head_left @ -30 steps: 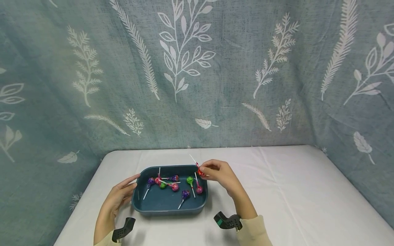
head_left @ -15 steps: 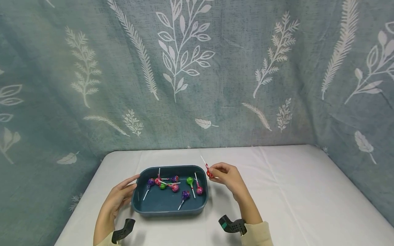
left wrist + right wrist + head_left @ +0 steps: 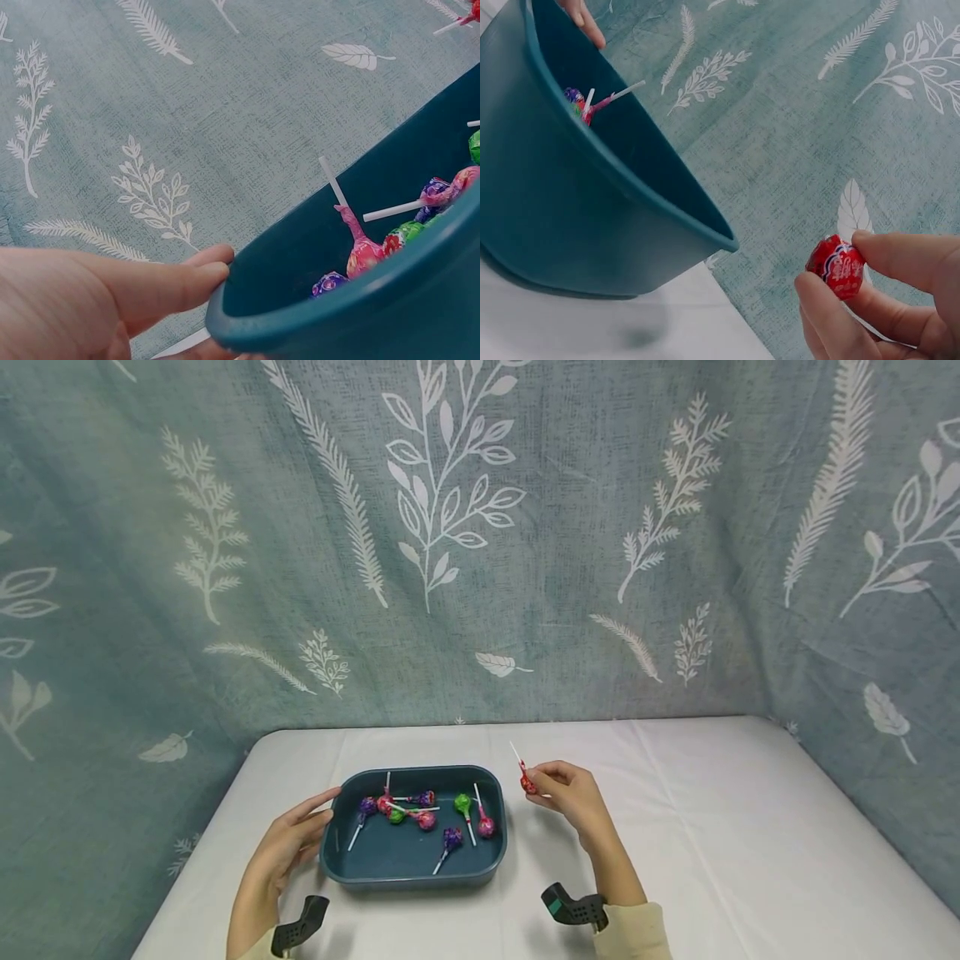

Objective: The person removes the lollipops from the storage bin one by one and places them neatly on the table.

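A red-wrapped lollipop is pinched between the thumb and fingers of my right hand, its white stick pointing up and away. That hand hovers just right of a dark teal plastic bin. In the right wrist view the lollipop's red head faces the camera. My left hand rests with extended fingers against the left end of the bin, fingertips right at its rim. Inside lie several lollipops, among them a green one, a pink one and a purple one.
The bin stands on a white-covered table. Behind and at both sides hangs a grey-green curtain with white leaf prints. A black wrist device sits on the right wrist and another on the left.
My right hand has carried the red lollipop rightward, from over the bin's back right corner to beside the bin. The left hand and the bin have stayed in place.
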`<control>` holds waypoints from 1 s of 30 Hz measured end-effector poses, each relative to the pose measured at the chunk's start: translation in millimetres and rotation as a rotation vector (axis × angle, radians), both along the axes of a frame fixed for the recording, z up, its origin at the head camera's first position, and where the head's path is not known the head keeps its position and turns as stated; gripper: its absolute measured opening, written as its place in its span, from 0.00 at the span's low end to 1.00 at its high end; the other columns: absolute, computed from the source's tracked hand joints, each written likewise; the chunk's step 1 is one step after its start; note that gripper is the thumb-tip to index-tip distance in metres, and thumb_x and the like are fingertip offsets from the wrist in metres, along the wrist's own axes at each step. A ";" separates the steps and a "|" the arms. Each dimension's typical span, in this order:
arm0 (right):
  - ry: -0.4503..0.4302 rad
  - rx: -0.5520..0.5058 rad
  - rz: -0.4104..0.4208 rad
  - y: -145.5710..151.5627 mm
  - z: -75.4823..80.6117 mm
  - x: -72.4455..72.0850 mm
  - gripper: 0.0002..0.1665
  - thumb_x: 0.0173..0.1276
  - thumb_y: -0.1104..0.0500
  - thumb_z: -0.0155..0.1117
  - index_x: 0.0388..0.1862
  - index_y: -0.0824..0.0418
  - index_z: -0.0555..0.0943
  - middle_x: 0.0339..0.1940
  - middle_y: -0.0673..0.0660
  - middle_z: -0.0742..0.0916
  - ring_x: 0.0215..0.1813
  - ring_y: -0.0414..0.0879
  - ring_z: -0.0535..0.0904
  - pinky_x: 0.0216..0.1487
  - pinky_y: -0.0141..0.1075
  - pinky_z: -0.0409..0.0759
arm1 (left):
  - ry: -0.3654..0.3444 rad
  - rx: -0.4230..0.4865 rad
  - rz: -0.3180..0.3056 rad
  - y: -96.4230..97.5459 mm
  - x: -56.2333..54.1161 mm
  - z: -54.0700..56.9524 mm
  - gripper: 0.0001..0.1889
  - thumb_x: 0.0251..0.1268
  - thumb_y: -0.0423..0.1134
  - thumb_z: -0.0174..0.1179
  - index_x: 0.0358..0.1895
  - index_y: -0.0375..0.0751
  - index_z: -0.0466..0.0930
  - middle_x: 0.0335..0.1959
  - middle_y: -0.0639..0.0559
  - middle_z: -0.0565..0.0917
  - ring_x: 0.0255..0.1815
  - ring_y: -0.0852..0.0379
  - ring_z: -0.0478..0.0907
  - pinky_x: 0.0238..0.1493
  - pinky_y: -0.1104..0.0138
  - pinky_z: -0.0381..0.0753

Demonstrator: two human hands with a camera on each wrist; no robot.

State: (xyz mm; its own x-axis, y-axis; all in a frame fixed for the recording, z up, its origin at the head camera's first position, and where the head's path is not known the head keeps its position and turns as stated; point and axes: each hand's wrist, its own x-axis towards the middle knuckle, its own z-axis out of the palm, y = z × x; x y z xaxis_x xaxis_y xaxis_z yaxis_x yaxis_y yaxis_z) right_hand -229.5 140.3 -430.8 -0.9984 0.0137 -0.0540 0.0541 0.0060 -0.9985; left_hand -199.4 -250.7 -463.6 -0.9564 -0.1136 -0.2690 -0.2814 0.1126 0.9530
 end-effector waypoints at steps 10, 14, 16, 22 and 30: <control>-0.016 0.076 -0.045 6.7 -7.2 -4.3 0.13 0.67 0.64 0.64 0.44 0.74 0.77 0.35 0.62 0.85 0.35 0.46 0.84 0.40 0.37 0.83 | -0.017 -0.016 0.011 -1.3 -2.7 -0.5 0.26 0.68 0.44 0.59 0.69 0.47 0.70 0.66 0.39 0.71 0.49 0.55 0.80 0.38 0.68 0.77; 0.000 0.236 -0.092 7.7 -14.7 -5.8 0.11 0.65 0.62 0.67 0.37 0.70 0.77 0.29 0.59 0.86 0.30 0.48 0.85 0.35 0.35 0.82 | -0.013 -0.012 0.021 -1.3 -3.2 0.1 0.26 0.68 0.44 0.60 0.68 0.47 0.71 0.63 0.42 0.74 0.43 0.58 0.80 0.34 0.69 0.77; 0.017 0.362 -0.118 8.1 -18.6 -6.3 0.11 0.64 0.60 0.68 0.33 0.67 0.78 0.25 0.56 0.85 0.28 0.49 0.84 0.31 0.33 0.79 | -0.018 -0.008 0.025 -0.9 -3.0 -0.3 0.26 0.68 0.44 0.60 0.68 0.47 0.71 0.63 0.42 0.74 0.44 0.57 0.81 0.34 0.69 0.77; 0.004 0.548 -0.151 12.3 -26.4 -6.1 0.13 0.64 0.56 0.69 0.28 0.64 0.78 0.20 0.53 0.85 0.24 0.48 0.84 0.29 0.34 0.72 | -0.032 -0.009 0.022 -0.3 -1.7 -2.2 0.27 0.67 0.44 0.60 0.69 0.48 0.71 0.66 0.39 0.71 0.47 0.55 0.80 0.38 0.69 0.77; 0.007 0.549 -0.142 13.0 -32.1 -9.0 0.13 0.65 0.57 0.68 0.29 0.66 0.78 0.21 0.54 0.84 0.23 0.46 0.84 0.28 0.32 0.73 | -0.032 -0.011 0.040 -0.6 -4.5 -1.2 0.26 0.66 0.45 0.61 0.67 0.49 0.73 0.64 0.40 0.74 0.45 0.56 0.81 0.35 0.69 0.76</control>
State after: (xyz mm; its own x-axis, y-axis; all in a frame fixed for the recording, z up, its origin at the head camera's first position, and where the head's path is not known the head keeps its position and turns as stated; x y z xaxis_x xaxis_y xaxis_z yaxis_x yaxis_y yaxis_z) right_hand -238.5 153.3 -462.9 -0.9852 0.1716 0.0055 0.0854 0.5173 -0.8515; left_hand -203.9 -251.3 -464.8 -0.9420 -0.1546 -0.2978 -0.3161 0.1110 0.9422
